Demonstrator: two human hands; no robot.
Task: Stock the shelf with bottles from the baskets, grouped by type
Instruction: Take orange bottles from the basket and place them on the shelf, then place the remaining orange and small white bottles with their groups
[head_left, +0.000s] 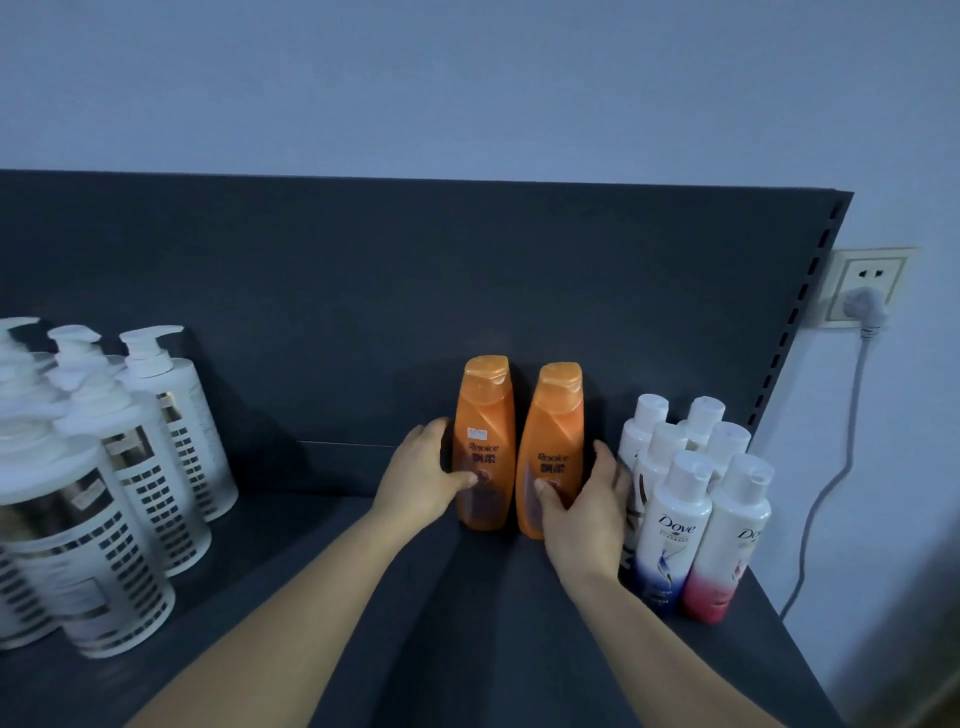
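Two orange Rejoice bottles stand upright side by side against the back panel of the dark shelf. My left hand wraps the left orange bottle from its left side, thumb across the front. The right orange bottle is gripped low down by my right hand. Both bottles rest on the shelf and touch each other.
Several white pump bottles with grid labels crowd the shelf's left side. Several white Dove bottles are grouped at the right end, close to my right hand. A wall socket with a plug and grey cable is beyond the shelf's right edge.
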